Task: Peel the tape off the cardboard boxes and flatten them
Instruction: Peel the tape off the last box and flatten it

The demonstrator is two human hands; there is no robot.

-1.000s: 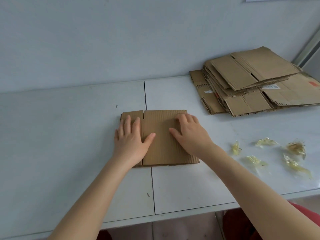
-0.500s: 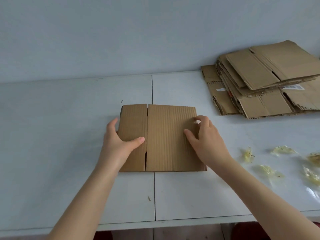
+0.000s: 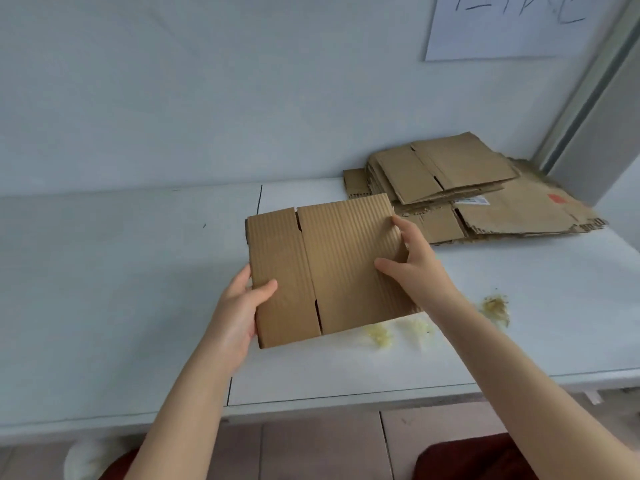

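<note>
A flattened brown cardboard box [image 3: 332, 268] is lifted off the white table [image 3: 121, 271], tilted with its far edge raised. My left hand [image 3: 239, 313] grips its left edge, thumb on top and fingers underneath. My right hand [image 3: 412, 261] grips the right edge the same way. A stack of flattened cardboard boxes [image 3: 460, 188] lies at the back right of the table, just beyond the held box.
Crumpled yellowish tape pieces [image 3: 495, 306] lie on the table under and to the right of the held box. A wall runs along the table's far edge, with a paper sheet [image 3: 512, 26] on it. The table's front edge is close to me.
The box lay flat with my palms pressing on it; both hands moved to its side edges, gripped it and lifted it up and rightward, toward the stack.
</note>
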